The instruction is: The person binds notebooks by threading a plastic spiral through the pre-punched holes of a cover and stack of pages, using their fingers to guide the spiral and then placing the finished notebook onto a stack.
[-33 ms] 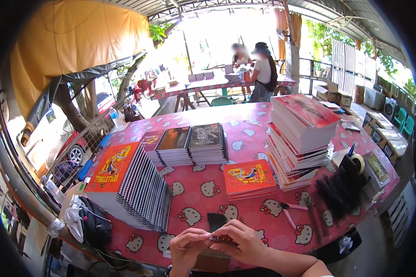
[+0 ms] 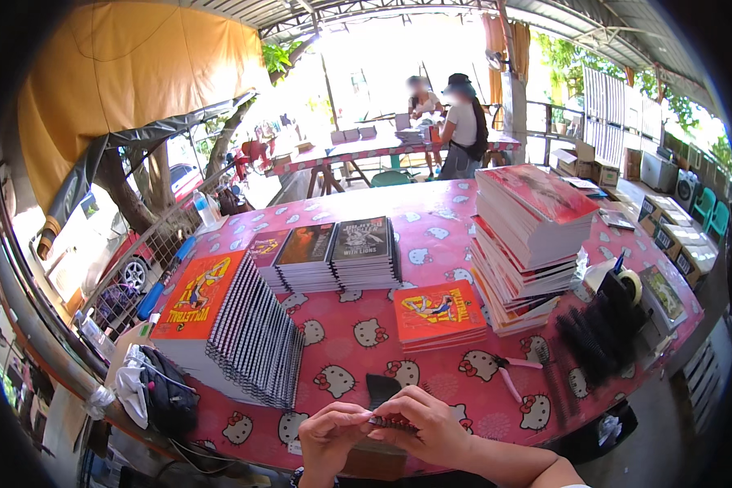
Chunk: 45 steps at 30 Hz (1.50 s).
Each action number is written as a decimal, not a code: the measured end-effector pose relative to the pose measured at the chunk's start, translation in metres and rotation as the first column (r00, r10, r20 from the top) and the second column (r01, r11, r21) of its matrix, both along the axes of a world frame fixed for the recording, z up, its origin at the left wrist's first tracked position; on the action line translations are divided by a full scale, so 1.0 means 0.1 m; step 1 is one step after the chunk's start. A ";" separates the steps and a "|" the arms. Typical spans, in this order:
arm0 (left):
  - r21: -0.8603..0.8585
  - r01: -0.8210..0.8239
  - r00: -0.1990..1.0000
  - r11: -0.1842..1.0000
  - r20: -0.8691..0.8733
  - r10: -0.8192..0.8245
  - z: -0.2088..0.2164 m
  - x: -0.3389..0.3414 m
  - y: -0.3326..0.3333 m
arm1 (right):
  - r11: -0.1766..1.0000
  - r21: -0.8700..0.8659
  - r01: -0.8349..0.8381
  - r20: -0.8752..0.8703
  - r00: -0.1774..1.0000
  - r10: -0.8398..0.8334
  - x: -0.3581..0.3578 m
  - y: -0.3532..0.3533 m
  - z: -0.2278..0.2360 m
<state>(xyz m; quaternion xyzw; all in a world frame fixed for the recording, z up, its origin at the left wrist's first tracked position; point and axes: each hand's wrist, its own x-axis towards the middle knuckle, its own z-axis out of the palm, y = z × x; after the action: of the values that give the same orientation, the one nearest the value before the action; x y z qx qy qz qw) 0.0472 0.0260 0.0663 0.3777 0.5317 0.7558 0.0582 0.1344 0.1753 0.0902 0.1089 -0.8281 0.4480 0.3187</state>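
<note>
At the near edge of the table, my left hand (image 2: 333, 435) and my right hand (image 2: 419, 427) meet with fingertips pinched together. Between them runs a dark spiral binding coil (image 2: 395, 423), gripped by both; the fingers cover its ends. Whether it sits in a book's edge I cannot tell. Just beyond the fingers a black flat piece (image 2: 380, 389) lies on the pink patterned tablecloth (image 2: 333, 350). Pink-handled pliers (image 2: 510, 381) rest to the right of my hands. Farther right is a heap of black spiral coils (image 2: 598, 337).
Spiral-bound orange books (image 2: 252, 325) form a tall stack at left. Ahead lie a short orange stack (image 2: 439, 317) and dark-covered books (image 2: 362, 252). A high pile of unbound books (image 2: 533, 236) leans at right. Two people stand by a far table (image 2: 390, 149).
</note>
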 end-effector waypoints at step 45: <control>0.080 -0.553 0.769 0.829 -0.332 0.545 1.29 -0.69 -0.96 | 0.859 0.494 0.134 -0.510 0.844 0.162 -1.43 -0.43 1.43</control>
<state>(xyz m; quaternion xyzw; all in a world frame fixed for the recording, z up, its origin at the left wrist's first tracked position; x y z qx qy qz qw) -0.0221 -0.0705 0.1952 0.3302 0.6290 0.6564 -0.2537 -0.0087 0.1328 0.2327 0.3165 -0.7935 0.1657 0.4926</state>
